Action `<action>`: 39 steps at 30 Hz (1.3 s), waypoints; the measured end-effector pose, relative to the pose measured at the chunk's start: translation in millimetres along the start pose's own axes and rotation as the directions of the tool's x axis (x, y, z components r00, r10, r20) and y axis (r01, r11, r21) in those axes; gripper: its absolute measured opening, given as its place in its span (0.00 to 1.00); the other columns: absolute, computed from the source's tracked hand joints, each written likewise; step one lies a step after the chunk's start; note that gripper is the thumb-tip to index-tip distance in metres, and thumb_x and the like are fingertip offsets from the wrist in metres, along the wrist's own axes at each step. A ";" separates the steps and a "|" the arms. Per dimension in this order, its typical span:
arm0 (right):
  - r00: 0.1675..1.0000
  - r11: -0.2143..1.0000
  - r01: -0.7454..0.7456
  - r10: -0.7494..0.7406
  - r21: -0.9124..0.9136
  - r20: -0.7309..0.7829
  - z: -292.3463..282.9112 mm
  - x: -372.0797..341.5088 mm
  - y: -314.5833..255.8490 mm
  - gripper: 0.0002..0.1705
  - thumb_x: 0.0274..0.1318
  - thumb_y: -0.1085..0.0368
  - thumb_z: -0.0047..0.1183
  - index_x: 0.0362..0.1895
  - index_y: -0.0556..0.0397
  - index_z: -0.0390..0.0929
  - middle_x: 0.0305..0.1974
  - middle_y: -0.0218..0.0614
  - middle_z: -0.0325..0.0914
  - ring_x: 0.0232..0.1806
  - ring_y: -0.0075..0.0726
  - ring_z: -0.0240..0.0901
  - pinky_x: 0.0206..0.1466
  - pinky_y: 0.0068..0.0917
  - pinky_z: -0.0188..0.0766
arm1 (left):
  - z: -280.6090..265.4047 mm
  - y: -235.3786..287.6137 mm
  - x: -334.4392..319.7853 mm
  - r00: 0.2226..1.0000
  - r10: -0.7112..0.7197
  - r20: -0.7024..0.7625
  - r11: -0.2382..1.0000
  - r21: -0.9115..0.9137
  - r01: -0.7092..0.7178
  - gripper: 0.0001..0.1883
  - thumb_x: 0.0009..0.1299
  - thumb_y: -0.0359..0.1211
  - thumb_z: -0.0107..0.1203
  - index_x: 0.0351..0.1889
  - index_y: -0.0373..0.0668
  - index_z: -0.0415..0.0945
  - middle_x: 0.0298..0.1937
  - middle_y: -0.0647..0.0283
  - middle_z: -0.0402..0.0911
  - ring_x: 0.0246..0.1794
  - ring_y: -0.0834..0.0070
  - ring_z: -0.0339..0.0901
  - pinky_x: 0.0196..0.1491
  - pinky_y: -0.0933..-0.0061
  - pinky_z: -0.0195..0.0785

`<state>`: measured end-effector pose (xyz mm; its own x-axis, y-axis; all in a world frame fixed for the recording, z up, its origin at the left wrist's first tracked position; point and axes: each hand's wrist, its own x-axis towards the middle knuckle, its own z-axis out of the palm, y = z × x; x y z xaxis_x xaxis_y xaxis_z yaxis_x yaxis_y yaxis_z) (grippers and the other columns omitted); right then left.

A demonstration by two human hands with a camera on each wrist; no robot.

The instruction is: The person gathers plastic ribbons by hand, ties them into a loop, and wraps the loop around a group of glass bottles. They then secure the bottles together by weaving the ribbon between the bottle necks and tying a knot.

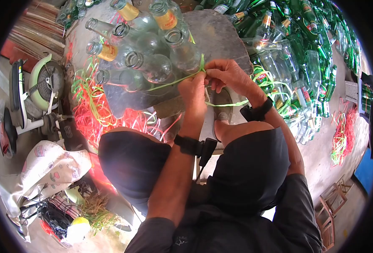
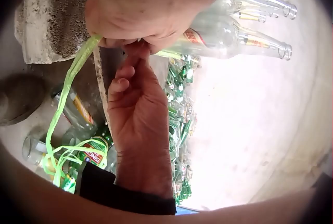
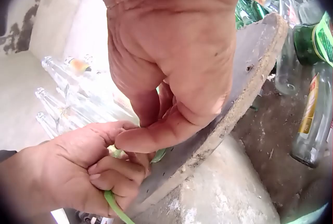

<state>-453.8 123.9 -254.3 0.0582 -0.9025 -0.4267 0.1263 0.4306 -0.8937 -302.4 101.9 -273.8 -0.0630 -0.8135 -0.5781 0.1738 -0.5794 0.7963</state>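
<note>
As clear btls (image 1: 159, 68) crowd counter (image 1: 220, 31), green btls (image 1: 310, 23) heaped nearby, L hand (image 1: 192, 92) & R hand (image 1: 232, 76) pinch green twine (image 2: 80, 59), running approx sideways.

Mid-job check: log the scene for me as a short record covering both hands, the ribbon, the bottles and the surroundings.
Left grip: left hand, pinching the green ribbon
Right grip: right hand, fingertips meeting the left hand's; exact hold hidden
Ribbon path: along the near side of the clear bottles, loose length trailing right
Clear bottles: clustered upright on the grey slab
Right of slab: piled green bottles
Left of slab: heaped pink strands
</note>
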 end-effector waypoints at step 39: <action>0.994 0.999 0.004 -0.010 -0.051 -0.112 10.7 17.6 14.9 0.13 0.60 0.62 0.49 0.30 0.59 0.79 0.21 0.33 0.75 0.20 0.25 0.67 0.23 0.25 0.61 | -13.5 21.3 -10.1 0.993 -0.117 0.023 0.992 0.050 0.116 0.07 0.68 0.32 0.63 0.30 0.38 0.83 0.20 0.77 0.67 0.16 0.90 0.56 0.16 0.80 0.42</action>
<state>-440.3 114.3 -273.6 -0.0548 -0.9009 -0.4306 0.0758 0.4263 -0.9014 -284.8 98.5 -253.5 -0.1053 -0.7411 -0.6631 0.1161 -0.6714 0.7319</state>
